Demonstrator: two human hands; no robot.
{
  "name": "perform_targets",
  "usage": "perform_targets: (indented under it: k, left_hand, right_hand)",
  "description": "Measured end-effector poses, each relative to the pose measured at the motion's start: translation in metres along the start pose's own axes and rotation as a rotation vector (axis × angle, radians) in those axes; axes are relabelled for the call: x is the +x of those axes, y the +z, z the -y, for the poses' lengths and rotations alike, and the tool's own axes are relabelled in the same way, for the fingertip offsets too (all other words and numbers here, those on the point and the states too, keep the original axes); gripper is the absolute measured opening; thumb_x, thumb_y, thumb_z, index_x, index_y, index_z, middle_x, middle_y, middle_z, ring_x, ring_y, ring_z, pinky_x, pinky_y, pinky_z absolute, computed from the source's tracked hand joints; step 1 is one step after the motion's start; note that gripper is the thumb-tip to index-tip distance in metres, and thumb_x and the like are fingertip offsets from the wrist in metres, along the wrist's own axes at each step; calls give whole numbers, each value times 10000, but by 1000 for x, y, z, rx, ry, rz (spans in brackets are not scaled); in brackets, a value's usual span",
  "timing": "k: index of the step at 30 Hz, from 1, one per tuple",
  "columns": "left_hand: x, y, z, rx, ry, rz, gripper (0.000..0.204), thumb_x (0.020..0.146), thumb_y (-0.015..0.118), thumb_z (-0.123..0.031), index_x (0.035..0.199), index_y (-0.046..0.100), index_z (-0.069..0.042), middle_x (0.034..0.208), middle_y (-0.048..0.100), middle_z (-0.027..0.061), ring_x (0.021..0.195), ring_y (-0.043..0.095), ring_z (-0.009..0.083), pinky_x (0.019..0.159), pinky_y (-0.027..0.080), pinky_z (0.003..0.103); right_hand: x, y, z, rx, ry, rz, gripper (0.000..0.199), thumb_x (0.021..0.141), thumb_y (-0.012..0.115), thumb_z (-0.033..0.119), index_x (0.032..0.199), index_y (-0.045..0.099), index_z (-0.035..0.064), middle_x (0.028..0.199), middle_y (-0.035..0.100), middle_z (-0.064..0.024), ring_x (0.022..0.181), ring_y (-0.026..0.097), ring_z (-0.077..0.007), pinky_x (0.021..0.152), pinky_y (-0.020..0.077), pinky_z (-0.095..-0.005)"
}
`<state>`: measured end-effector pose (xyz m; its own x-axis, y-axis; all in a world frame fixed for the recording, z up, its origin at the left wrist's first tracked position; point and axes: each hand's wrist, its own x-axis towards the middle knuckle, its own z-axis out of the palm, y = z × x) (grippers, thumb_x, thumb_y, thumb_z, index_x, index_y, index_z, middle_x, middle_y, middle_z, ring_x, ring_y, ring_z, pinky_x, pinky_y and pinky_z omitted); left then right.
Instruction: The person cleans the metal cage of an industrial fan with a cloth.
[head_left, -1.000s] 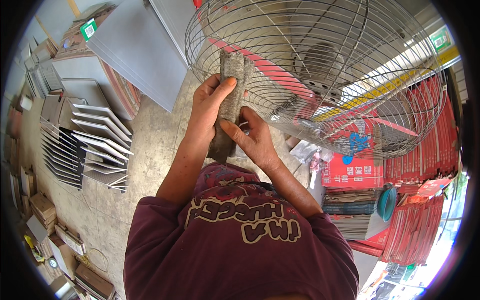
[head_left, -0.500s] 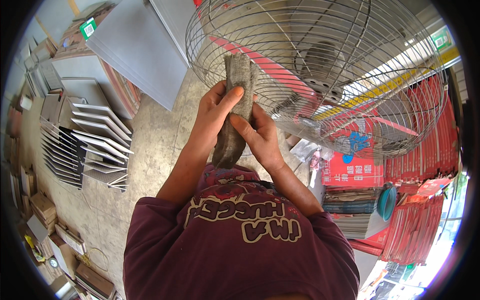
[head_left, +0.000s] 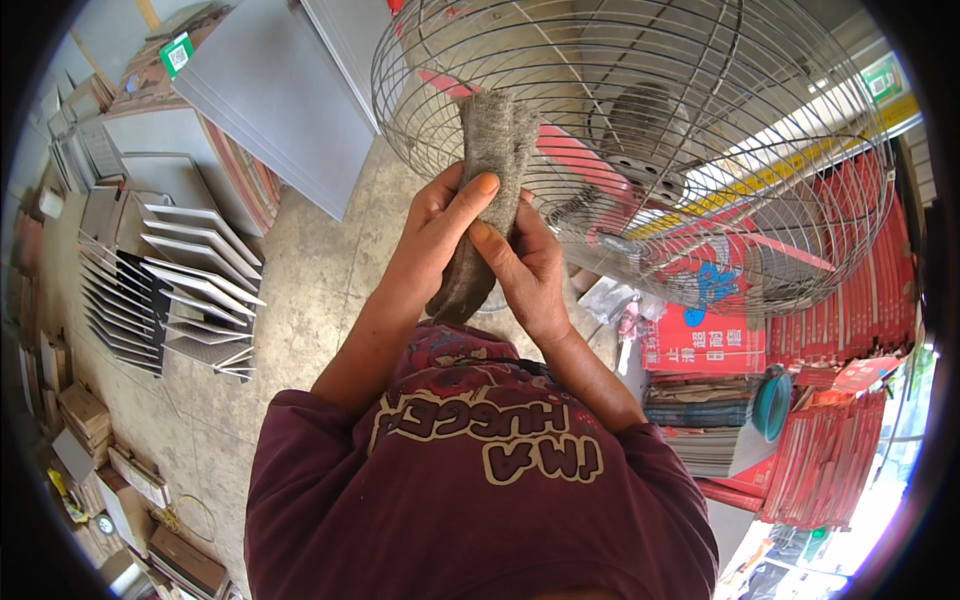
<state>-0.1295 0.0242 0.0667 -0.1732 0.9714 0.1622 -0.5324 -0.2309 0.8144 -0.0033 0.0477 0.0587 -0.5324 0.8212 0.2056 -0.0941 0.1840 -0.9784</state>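
A folded, worn grey-brown cloth is held up in front of my chest, long and narrow, with a frayed upper end. My left hand grips its left side, thumb pressed on the face of the cloth. From the other side my right hand pinches it too, its thumb just below the left one. The fingers behind the cloth are mostly hidden. The lower end of the cloth hangs darker between my wrists. Just beyond it stands a large wire-caged fan with red blades.
At left, a black rack holds several tile samples in a row. Large grey panels lean behind it. Red cartons are stacked at right, with a teal round item beside them. Boxes lie at the lower left.
Both hands have shifted slightly up and right with the cloth. Its upper end now sits a little higher and tilts more to the right. The grip looks the same.
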Motion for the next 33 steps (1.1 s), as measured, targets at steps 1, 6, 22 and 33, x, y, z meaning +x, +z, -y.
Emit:
perform_targets:
  k: [1,6,22,33]
  left_hand:
    - [0,-1,3,-1,-9,0,369,896,607,-307,1067,579,19,944,637,67,835,589,104,741,469,241]
    - [-4,-5,12,-27,-91,-46,358,901,603,-303,1056,583,19,920,633,60,818,588,97,722,467,232]
    - [-4,5,1,124,-13,-8,264,915,562,-171,1102,580,14,963,657,100,867,614,123,770,483,255]
    - [2,8,9,50,-36,-7,291,893,618,-229,1054,588,11,934,645,64,859,592,109,754,467,248]
  right_hand:
    - [0,2,-2,13,9,-8,358,903,604,163,1188,512,-32,1040,558,-17,969,504,-87,850,409,-232]
    - [-3,2,-12,64,86,-3,346,890,609,179,1158,529,-26,920,570,-31,845,500,-79,744,435,-230]
    - [-10,7,0,96,34,-75,367,904,584,182,1179,492,-43,929,583,-51,863,516,-95,752,435,-235]
    - [-10,4,-2,106,54,-85,371,921,563,153,1224,459,-34,1023,566,-39,937,499,-90,822,421,-222]
